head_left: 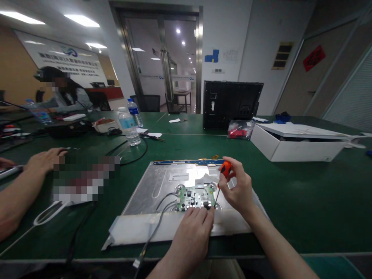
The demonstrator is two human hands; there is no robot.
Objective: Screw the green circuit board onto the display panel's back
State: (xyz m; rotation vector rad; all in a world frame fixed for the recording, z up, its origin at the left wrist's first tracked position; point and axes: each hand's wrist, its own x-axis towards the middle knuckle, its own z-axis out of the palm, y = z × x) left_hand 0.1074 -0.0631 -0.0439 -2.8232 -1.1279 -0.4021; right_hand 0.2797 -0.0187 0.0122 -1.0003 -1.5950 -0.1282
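My right hand (238, 186) is closed around the orange and black handle of a screwdriver (226, 169). Its thin shaft slants down to the near right corner of a green circuit board (193, 197). My left hand (194, 228) lies along the board's near edge, fingers stretched forward and close together, the index fingertip beside the screwdriver's tip. Whether that tip sits in a screw is too small to tell. Beneath the board is a flat silver metal panel (145, 197) with a blue strip (186, 162) along its far edge. Dark cables (162, 217) run from the board's left side.
Left, another person's hand (46, 161) rests on the green table (299, 201). Water bottles (129, 128) stand at the back left. A black monitor housing (232, 102), a bag with red contents (240, 131) and a white box (302, 149) stand beyond the panel.
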